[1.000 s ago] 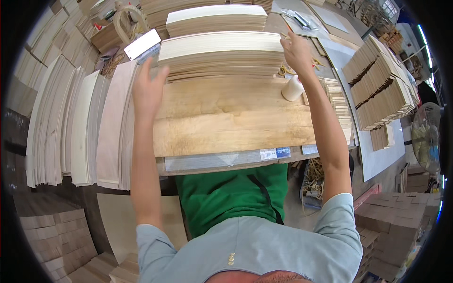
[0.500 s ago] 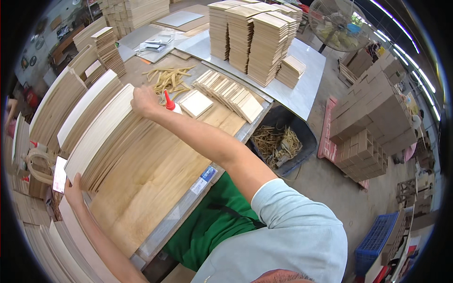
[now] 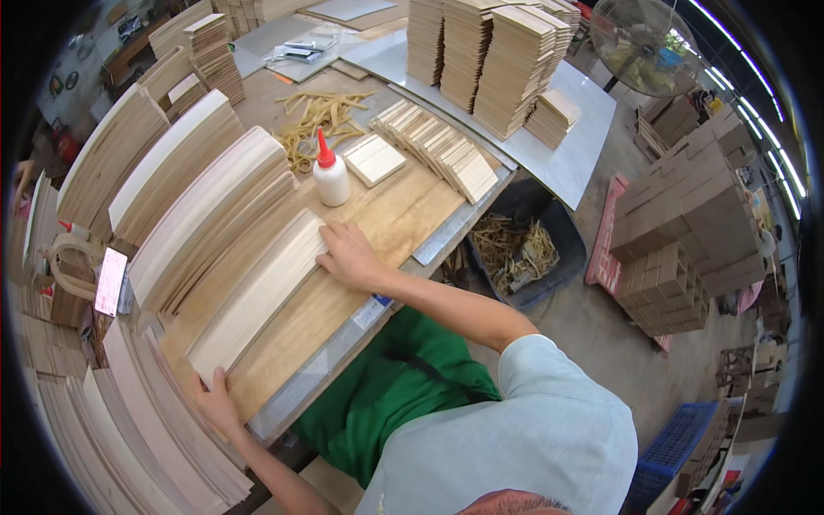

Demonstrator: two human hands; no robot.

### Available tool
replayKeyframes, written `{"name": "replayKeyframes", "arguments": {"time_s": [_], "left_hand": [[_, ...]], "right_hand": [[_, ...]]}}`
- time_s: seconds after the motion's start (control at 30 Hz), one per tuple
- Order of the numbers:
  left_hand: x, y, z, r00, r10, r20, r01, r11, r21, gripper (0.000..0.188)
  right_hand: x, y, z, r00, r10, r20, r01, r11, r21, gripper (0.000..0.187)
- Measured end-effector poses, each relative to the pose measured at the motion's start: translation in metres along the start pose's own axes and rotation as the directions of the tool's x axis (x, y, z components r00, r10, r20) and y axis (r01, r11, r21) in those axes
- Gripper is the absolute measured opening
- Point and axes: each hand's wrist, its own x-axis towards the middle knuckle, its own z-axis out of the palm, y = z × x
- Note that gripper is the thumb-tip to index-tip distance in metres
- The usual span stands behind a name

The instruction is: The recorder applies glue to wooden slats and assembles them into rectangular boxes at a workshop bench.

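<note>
A long thin pale wooden board [image 3: 257, 296] lies on the plywood worktop [image 3: 403, 225] in front of me. My left hand [image 3: 216, 402] grips its near left end, thumb on the top face. At its far right end, my right hand [image 3: 350, 257] holds the corner and edge with bent fingers. Just beyond that hand a white glue bottle [image 3: 332, 180] with a red nozzle stands upright. A stack of similar long boards [image 3: 215, 202] sits to the left of the held one. Beside the bottle is a small square wooden panel [image 3: 374, 159].
Overlapping small panels [image 3: 442, 154] line the worktop's right side, near yellowish strips [image 3: 322, 120]. Tall wood stacks [image 3: 515, 69] stand on a grey sheet behind. A dark bin [image 3: 549, 279] of scraps is below the right edge. A lit phone [image 3: 111, 281] is at left.
Both hands have come from the long-board stack toward me and to the right, bringing one board down onto the worktop. The glue bottle, partly hidden before, now shows fully.
</note>
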Motion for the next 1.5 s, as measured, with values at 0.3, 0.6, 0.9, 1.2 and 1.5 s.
{"name": "replayKeyframes", "arguments": {"time_s": [0.3, 0.6, 0.9, 1.2, 1.5], "left_hand": [[-0.095, 0.026, -0.019, 1.0, -0.026, 0.003, 0.023, 0.927, 0.375, 0.055], [-0.092, 0.031, -0.025, 0.989, -0.136, 0.053, 0.097, 0.883, 0.459, 0.066], [-0.064, 0.014, -0.015, 0.953, 0.13, 0.274, -0.236, 0.885, 0.401, 0.095], [-0.057, 0.012, -0.02, 0.962, 0.073, 0.263, -0.162, 0.929, 0.334, 0.092], [-0.055, 0.018, -0.017, 0.956, 0.12, 0.269, -0.226, 0.884, 0.409, 0.093]], "right_hand": [[-0.075, 0.002, -0.073, 0.981, -0.141, 0.131, 0.152, 0.986, -0.073, 0.039], [-0.067, 0.017, -0.063, 0.953, -0.208, 0.222, 0.236, 0.966, -0.105, 0.047], [-0.014, 0.034, -0.078, 0.827, -0.207, 0.523, 0.284, 0.956, -0.069, 0.089], [-0.016, 0.038, -0.063, 0.82, -0.3, 0.488, 0.382, 0.921, -0.076, 0.081], [0.073, 0.057, -0.034, 0.96, 0.138, -0.243, -0.086, 0.973, 0.215, 0.079]]}}
